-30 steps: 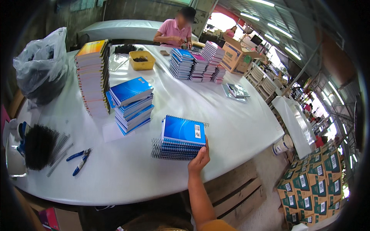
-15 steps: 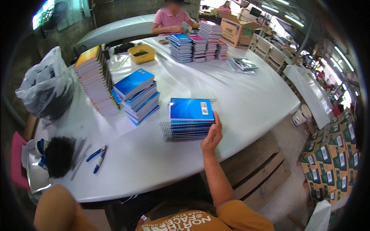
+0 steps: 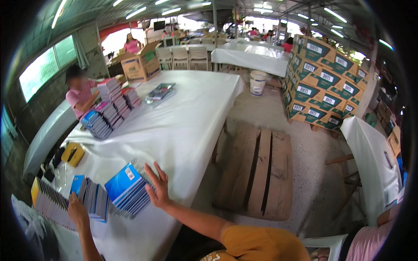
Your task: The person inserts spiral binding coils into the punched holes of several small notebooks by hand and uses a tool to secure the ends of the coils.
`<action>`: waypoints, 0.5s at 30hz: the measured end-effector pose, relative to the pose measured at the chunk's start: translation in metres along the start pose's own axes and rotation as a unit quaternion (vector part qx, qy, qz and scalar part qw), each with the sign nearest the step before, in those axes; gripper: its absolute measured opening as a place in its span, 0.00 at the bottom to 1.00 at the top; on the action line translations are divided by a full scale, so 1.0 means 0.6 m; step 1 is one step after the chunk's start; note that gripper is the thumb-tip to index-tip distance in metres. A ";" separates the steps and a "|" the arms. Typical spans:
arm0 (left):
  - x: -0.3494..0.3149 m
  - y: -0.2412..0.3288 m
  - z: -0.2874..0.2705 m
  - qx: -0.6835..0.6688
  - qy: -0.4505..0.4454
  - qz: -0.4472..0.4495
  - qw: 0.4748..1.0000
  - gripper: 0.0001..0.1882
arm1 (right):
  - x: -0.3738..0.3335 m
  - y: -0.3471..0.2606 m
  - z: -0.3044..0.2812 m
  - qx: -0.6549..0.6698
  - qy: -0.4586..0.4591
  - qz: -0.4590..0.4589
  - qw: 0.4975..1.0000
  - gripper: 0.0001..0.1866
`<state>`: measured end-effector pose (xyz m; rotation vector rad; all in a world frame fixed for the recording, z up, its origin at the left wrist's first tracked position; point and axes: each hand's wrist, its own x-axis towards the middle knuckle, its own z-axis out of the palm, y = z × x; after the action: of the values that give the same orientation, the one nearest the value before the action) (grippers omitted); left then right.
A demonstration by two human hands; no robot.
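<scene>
A pile of blue-covered spiral notebooks (image 3: 126,188) lies on the white-covered table, wire coils showing along its edges. Beside its right edge is my right hand (image 3: 159,188), fingers spread and holding nothing. To the left of that pile stands a stack of blue-covered notebooks (image 3: 95,201) with pale page edges. My left hand (image 3: 78,212) is at the left side of this stack, its fingers curled on a blue notebook (image 3: 77,185) at the top; the fingertips are partly hidden.
A tall stack of coil-bound books (image 3: 51,203) stands far left, near a plastic bag (image 3: 32,226). Across the table are a yellow tub (image 3: 73,155), more notebook piles (image 3: 109,104), a carton (image 3: 141,65) and a person in pink. A wooden pallet (image 3: 257,172) lies right of the table.
The view has swung to the right, bringing the pallet and stacked boxes fully into sight. My left hand has come to the blue notebook stack. My right hand's fingers have spread off the spiral pile.
</scene>
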<state>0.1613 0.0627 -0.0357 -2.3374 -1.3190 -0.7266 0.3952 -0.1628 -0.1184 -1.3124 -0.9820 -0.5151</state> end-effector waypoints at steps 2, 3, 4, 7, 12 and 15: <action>0.004 0.018 -0.019 -0.004 -0.027 -0.006 1.000 0.14 | 0.001 -0.003 -0.006 -0.008 -0.005 -0.004 1.000 0.26; 0.009 0.021 -0.029 -0.003 -0.035 -0.004 0.999 0.12 | 0.004 -0.013 -0.003 -0.019 0.001 -0.030 0.999 0.27; 0.016 0.026 -0.038 -0.007 -0.046 -0.002 0.999 0.11 | 0.006 -0.021 -0.001 -0.016 -0.001 -0.045 0.999 0.26; 0.021 0.022 -0.084 -0.015 -0.104 0.040 0.994 0.09 | 0.007 -0.065 0.009 0.045 0.015 -0.071 0.996 0.25; 0.002 0.047 -0.129 -0.143 0.059 -0.035 0.987 0.08 | 0.014 -0.148 0.016 0.064 -0.109 -0.180 0.976 0.33; -0.093 0.078 -0.192 -0.284 0.118 -0.107 0.946 0.12 | -0.050 -0.193 0.095 0.046 -0.266 -0.194 0.943 0.42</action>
<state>0.1479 -0.0605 0.0213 -2.4222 -1.4021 -1.5848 0.2699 -0.1409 -0.0811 -1.1984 -1.7165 -0.4058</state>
